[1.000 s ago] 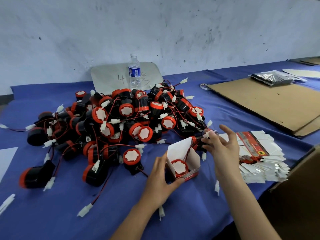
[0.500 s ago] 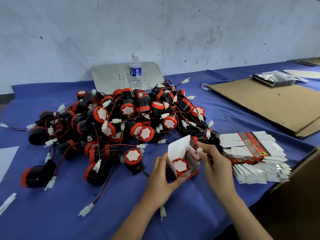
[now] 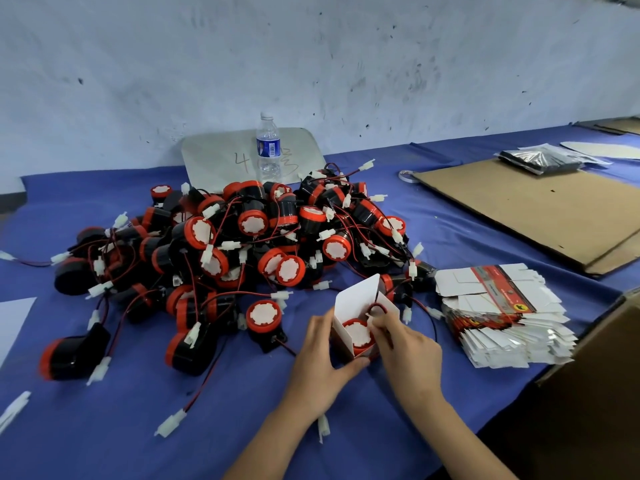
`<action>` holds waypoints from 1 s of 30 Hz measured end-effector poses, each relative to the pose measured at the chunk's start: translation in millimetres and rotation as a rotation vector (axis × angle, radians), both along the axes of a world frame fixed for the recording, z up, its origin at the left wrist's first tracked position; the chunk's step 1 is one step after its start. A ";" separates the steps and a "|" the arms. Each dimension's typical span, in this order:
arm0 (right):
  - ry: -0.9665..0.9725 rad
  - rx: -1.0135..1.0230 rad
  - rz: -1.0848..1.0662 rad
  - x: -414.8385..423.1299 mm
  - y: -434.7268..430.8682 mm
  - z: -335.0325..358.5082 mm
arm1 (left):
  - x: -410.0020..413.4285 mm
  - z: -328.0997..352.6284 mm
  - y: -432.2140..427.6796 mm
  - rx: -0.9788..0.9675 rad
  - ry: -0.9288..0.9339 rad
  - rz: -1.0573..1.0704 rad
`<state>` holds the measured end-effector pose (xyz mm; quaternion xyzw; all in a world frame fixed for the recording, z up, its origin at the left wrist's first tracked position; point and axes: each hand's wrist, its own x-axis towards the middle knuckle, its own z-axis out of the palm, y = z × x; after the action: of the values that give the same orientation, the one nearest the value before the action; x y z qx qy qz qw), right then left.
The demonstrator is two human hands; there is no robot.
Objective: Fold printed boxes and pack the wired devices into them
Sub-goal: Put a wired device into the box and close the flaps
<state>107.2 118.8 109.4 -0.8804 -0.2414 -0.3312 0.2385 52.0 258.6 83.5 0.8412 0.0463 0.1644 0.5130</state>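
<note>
A small folded box (image 3: 356, 299), white inside with its top flap up, stands on the blue cloth. A black-and-red wired device (image 3: 356, 332) sits in it, white face up. My left hand (image 3: 322, 362) grips the box from the left and below. My right hand (image 3: 403, 344) pinches the device's red-and-black wire (image 3: 375, 306) at the box mouth, where it curls in a loop. A big pile of the same devices (image 3: 242, 237) lies behind. A stack of flat printed boxes (image 3: 502, 313) lies to the right.
A water bottle (image 3: 268, 150) stands before a grey board (image 3: 221, 157) at the wall. Brown cardboard sheets (image 3: 540, 209) lie at right, with a dark foil bag (image 3: 540, 161) beyond. A brown carton edge (image 3: 606, 358) is at lower right. Loose white connectors (image 3: 171, 424) lie near me.
My right hand has come back from the pile's edge to the box mouth, drawing the wire with it. The wire now loops over the device. My left hand stays on the box.
</note>
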 end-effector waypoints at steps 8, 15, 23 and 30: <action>0.237 0.140 -0.113 1.3 1.6 3.0 | 1.4 -0.8 -0.3 0.017 -0.014 0.001; 0.434 0.260 -0.067 7.8 8.1 9.0 | 1.9 -0.3 -1.9 0.040 -0.023 0.000; 0.524 0.327 -0.066 10.8 7.1 3.0 | 1.7 0.9 -2.5 0.034 -0.035 0.000; 0.631 0.350 -0.074 14.9 5.0 4.8 | 1.8 -0.9 -2.1 0.046 -0.026 0.015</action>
<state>122.1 123.8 114.2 -0.8934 -0.0635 -0.0879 0.4360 53.8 256.6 82.6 0.8503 0.0418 0.1802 0.4927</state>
